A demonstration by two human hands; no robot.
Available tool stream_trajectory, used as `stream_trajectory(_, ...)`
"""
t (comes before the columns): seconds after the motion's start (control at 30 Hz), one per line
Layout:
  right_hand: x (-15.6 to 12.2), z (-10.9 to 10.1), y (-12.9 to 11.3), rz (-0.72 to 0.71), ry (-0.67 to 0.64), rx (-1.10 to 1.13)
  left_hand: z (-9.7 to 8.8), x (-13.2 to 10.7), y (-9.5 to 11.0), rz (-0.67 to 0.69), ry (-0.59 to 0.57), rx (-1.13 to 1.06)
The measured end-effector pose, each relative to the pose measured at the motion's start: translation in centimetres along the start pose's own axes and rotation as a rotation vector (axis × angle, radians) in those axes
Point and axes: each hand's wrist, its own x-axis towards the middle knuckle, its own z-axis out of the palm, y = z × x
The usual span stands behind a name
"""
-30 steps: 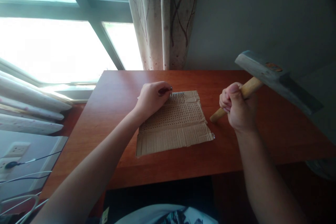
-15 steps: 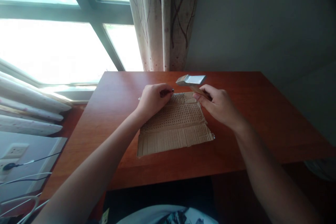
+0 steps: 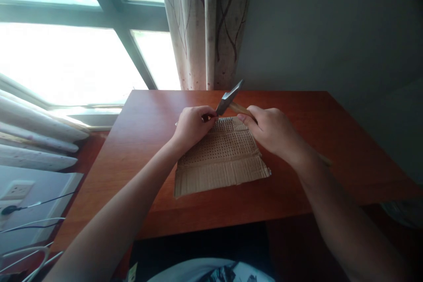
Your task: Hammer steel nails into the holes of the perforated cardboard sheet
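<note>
My right hand is closed around the wooden handle of a hammer, above the far right part of the cardboard. The hammer's metal head is tilted, its lower end at the fingertips of my left hand. Those fingertips pinch a small metal piece, mostly hidden now, near the cardboard's far edge. Beneath both hands lies a brown cardboard sheet, dotted with rows of small holes and creased across. Small dark marks or bits line its far edge, too small to name. The handle's end shows past my right forearm.
The cardboard rests on a reddish-brown wooden table. Beyond it hang patterned curtains beside a bright window. At lower left are a wall socket and several cables.
The hammer has swung down and left, so its head now meets my left fingertips. My right hand has shifted slightly left; my left hand stays almost where it was.
</note>
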Motion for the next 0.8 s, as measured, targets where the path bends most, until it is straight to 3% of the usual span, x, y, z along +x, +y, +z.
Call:
stream_trajectory(0.27,-0.11,-0.35,-0.25,-0.008,0.049,-0.050,-0.05,0.07,0.02,0.003,-0.008,0.001)
stream_trajectory(0.43,-0.19,0.09,-0.47,-0.008,-0.016,-0.088,-0.08,0.09,-0.02,0.007,-0.016,0.005)
stream_trajectory(0.6,-0.24,0.05,-0.54,-0.009,0.046,-0.044,-0.12,0.05,0.10,-0.005,-0.015,-0.004)
stream_trajectory(0.8,-0.11,0.51,-0.71,0.013,-0.030,-0.088,-0.16,0.07,0.16,-0.016,-0.037,0.018)
